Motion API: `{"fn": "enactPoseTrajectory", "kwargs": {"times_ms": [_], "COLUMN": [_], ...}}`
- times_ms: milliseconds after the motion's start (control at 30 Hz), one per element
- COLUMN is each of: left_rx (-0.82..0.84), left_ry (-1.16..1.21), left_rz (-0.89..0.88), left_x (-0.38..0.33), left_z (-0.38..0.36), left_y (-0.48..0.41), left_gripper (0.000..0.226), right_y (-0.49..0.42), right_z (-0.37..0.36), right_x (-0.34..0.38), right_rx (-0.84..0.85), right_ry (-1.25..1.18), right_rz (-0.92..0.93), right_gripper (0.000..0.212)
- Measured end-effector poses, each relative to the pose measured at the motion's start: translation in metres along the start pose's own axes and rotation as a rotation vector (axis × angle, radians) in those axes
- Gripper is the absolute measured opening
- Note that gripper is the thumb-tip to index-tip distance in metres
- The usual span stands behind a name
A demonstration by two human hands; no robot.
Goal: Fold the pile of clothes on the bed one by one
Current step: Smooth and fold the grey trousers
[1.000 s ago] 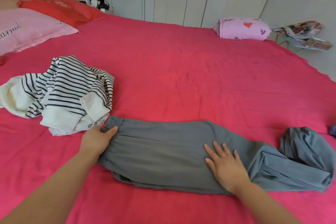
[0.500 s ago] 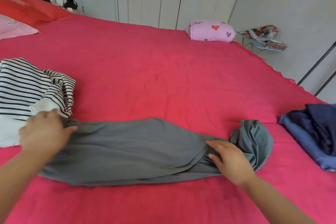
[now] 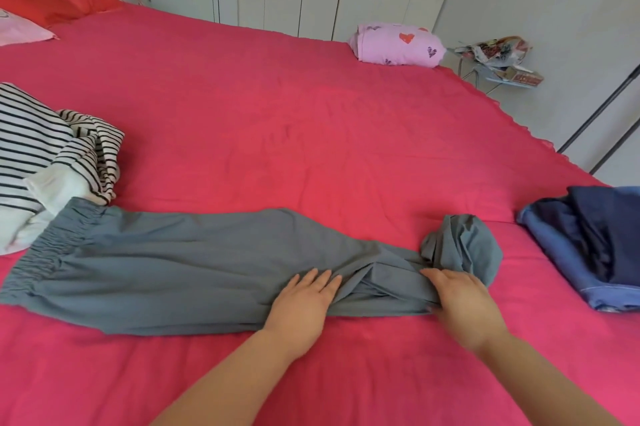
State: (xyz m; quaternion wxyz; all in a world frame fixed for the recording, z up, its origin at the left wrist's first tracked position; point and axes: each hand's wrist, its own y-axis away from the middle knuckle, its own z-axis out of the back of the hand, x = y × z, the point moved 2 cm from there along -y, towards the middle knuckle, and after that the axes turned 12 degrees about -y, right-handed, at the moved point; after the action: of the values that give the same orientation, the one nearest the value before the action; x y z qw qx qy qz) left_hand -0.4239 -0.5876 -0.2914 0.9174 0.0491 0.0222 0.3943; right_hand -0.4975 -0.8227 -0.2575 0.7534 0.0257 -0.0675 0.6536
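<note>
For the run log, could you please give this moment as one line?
item: grey trousers on bed sheet | left hand: flat on leg | right hand: on leg near bunched end | unfolded: striped top

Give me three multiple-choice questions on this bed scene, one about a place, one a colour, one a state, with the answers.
1. Where is the striped top relative to the grey trousers?
A) by their waistband
B) on their leg ends
C) on the red pillow

2. What colour is the bedsheet?
A) white
B) pinkish red
C) green

3. How is the left hand?
A) gripping the striped top
B) raised in the air
C) flat on the trousers, fingers straight

Answers: 1 A, the top lies against the elastic waistband; 2 B, the sheet is pinkish red all over; 3 C, its palm lies on the grey cloth.
</note>
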Motion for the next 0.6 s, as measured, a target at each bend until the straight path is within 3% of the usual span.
{"fn": "enactPoseTrajectory", "kwargs": {"times_ms": [100, 167, 233, 300, 367, 433, 467, 533, 600], "left_rx": [0.002, 0.005, -0.026, 0.002, 0.043, 0.052, 0.051, 0.025, -0.005], "left_ry": [0.03, 0.03, 0.035, 0.014, -0.017, -0.007, 0.009, 0.076, 0.118], "left_rz": [0.012, -0.004, -0.045, -0.061, -0.044, -0.057, -0.091, -0.173, -0.185], "left_x": [0.009, 0.012, 0.013, 0.011, 0.009, 0.005, 0.003, -0.007, -0.02], "left_z": [0.003, 0.002, -0.002, -0.006, -0.006, 0.0, 0.006, 0.021, 0.029], "left_y": [0.002, 0.005, 0.008, 0.01, 0.011, 0.01, 0.009, 0.003, -0.01], "left_gripper": [0.061, 0.061, 0.082, 0.094, 0.068, 0.063, 0.064, 0.076, 0.094], "right_y": [0.002, 0.003, 0.008, 0.016, 0.023, 0.031, 0.032, 0.026, 0.014], "right_z": [0.017, 0.038, 0.053, 0.052, 0.038, 0.031, 0.032, 0.045, 0.054], "right_x": [-0.005, -0.014, -0.025, -0.04, -0.061, -0.075, -0.077, -0.08, -0.084], "right_rx": [-0.244, -0.349, -0.384, -0.272, 0.115, 0.331, 0.265, -0.1, -0.347], "right_ry": [0.164, 0.189, 0.166, 0.191, 0.193, -0.017, -0.18, -0.419, -0.37], "right_rz": [0.098, 0.082, 0.041, 0.009, -0.115, -0.195, -0.227, -0.337, -0.423], "right_gripper": [0.022, 0.026, 0.028, 0.025, 0.05, 0.074, 0.071, 0.039, 0.029]}}
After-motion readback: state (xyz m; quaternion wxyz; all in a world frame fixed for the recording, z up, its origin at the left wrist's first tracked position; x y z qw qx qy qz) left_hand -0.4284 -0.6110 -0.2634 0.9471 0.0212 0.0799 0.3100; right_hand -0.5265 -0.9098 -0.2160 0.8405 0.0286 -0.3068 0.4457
